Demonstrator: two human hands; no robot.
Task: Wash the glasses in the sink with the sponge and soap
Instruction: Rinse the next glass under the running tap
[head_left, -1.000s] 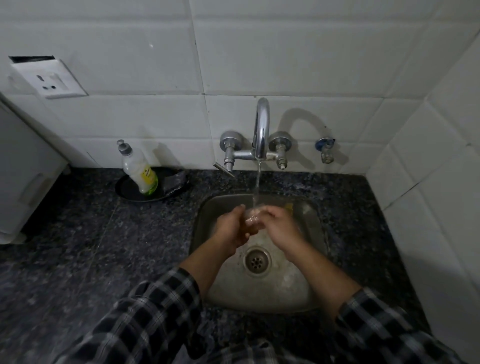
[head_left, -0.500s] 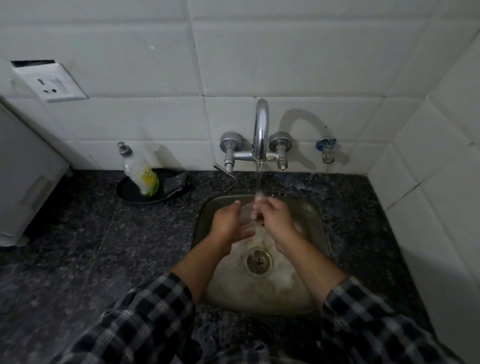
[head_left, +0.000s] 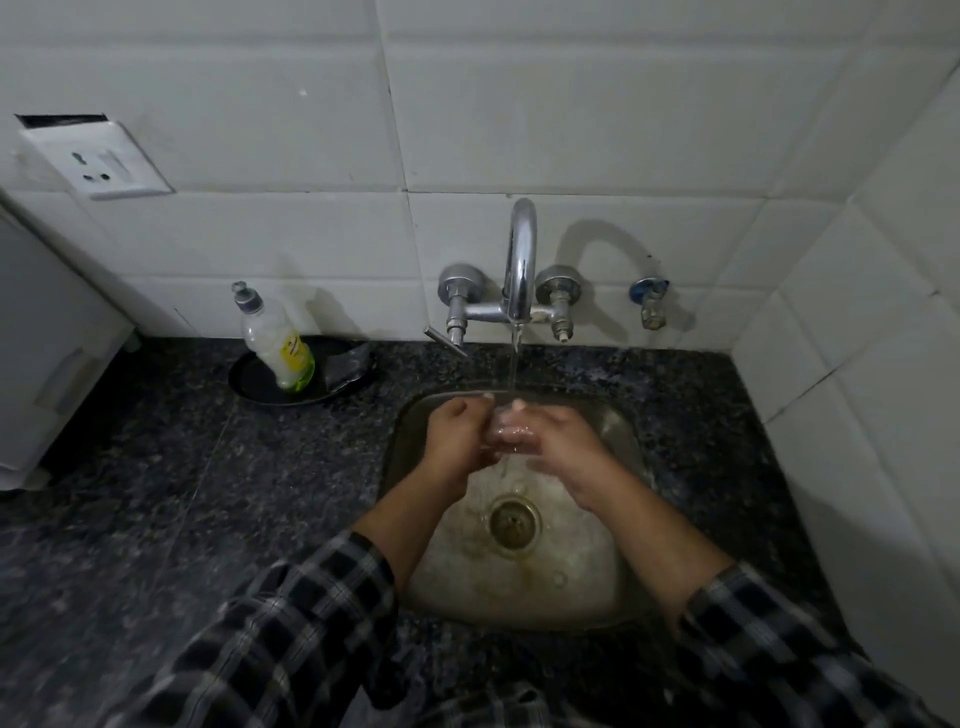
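A small clear glass (head_left: 506, 426) is held over the steel sink (head_left: 613, 582), right under the thin stream of water from the tap (head_left: 521, 265). My left hand (head_left: 457, 441) grips it from the left and my right hand (head_left: 558, 441) grips it from the right, fingers curled round it. Most of the glass is hidden between my fingers. The soap bottle (head_left: 278, 345) stands on a black dish (head_left: 249, 376) on the counter to the left of the sink, beside a dark sponge (head_left: 345, 366).
A dark speckled counter (head_left: 156, 493) surrounds the sink. White tiled walls close in behind and on the right. A wall socket (head_left: 98, 161) is at upper left, a white appliance (head_left: 47, 364) at the left edge, a small valve (head_left: 650, 301) right of the tap.
Both hands have kept the glass under the running water, shifting it slightly up toward the back of the sink and turning it between the fingers.
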